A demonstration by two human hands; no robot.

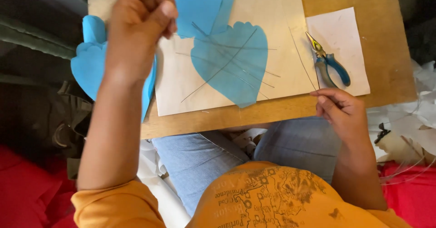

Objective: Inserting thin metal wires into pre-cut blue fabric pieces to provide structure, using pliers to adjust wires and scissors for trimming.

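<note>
Your right hand [340, 107] pinches a thin wire [303, 60] at lower right beside the pliers [329, 62], while your raised left hand [141, 19] closes on another wire end above the blue leaf-shaped paper [231, 64], mid-frame on the counter [390, 37].

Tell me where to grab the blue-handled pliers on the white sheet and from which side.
Grip the pliers by the two blue handles, coming from the near right, where the right hand already sits. The handles splay toward that hand and the yellow-tipped nose points away toward the board's far edge, so the handles are probably the easiest hold.
</note>
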